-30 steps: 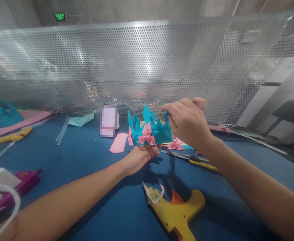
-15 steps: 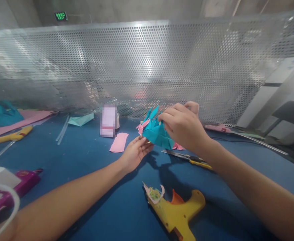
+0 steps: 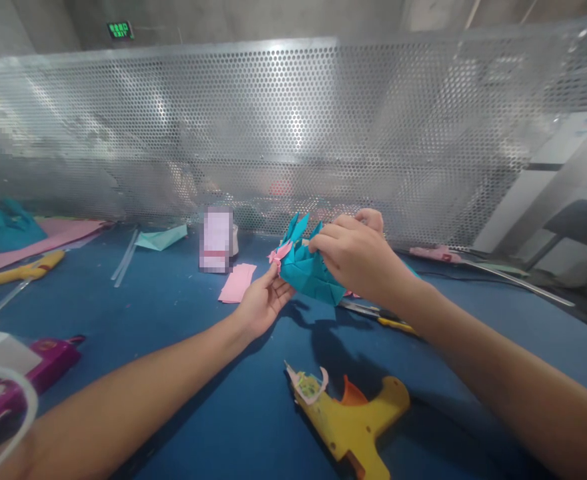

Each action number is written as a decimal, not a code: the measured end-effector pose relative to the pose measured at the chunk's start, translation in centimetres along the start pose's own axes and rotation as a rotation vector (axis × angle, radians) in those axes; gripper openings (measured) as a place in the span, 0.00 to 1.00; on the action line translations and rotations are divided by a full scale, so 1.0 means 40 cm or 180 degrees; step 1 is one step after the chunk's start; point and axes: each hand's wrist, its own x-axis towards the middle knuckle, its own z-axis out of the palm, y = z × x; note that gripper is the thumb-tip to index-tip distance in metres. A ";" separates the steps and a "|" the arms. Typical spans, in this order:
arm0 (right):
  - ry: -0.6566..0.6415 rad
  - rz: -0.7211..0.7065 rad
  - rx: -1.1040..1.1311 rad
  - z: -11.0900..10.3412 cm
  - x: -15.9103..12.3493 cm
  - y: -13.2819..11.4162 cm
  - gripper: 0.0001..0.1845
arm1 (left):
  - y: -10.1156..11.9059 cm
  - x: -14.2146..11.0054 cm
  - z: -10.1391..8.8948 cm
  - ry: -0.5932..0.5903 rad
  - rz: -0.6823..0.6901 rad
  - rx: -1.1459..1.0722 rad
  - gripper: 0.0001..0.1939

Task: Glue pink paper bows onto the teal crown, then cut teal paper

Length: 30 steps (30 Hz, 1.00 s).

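A teal folded-paper piece [image 3: 311, 277] with upright pointed flaps is held up above the blue table, between both hands. On its left end sits a small pink paper bow or flower [image 3: 279, 254]. My left hand [image 3: 266, 300] supports that end from below, with the thumb by the pink paper and the fingers under the teal paper. My right hand [image 3: 353, 247] is closed on the upper right side of the piece, its fingertips at the flaps. The back of this hand hides part of the paper.
A yellow glue gun [image 3: 353, 420] lies in front, with scissors [image 3: 373, 313] beyond it. Pink paper strips [image 3: 237, 283] lie left of the hands, near a blurred phone-like screen [image 3: 216, 240]. Another yellow glue gun [image 3: 23, 272] is at left. A perforated metal screen [image 3: 253, 120] stands behind.
Both hands have shifted slightly left with the teal paper piece, which has turned a little. The pink paper now sits closer to my left thumb.
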 end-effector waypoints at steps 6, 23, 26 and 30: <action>-0.0036 0.0011 -0.0009 -0.006 0.000 -0.001 0.12 | -0.005 0.007 -0.011 0.0014 0.0054 0.0062 0.12; 0.0848 0.0003 0.0109 -0.060 -0.021 -0.021 0.09 | 0.000 0.002 -0.004 0.0012 -0.0053 0.0004 0.16; 0.0778 -0.0237 0.0476 -0.084 -0.082 -0.038 0.06 | -0.001 0.005 -0.010 -0.0005 -0.0073 0.0023 0.16; 0.0135 -0.0368 0.1044 -0.080 -0.204 -0.058 0.07 | -0.002 0.003 -0.014 -0.0052 0.0006 -0.0046 0.19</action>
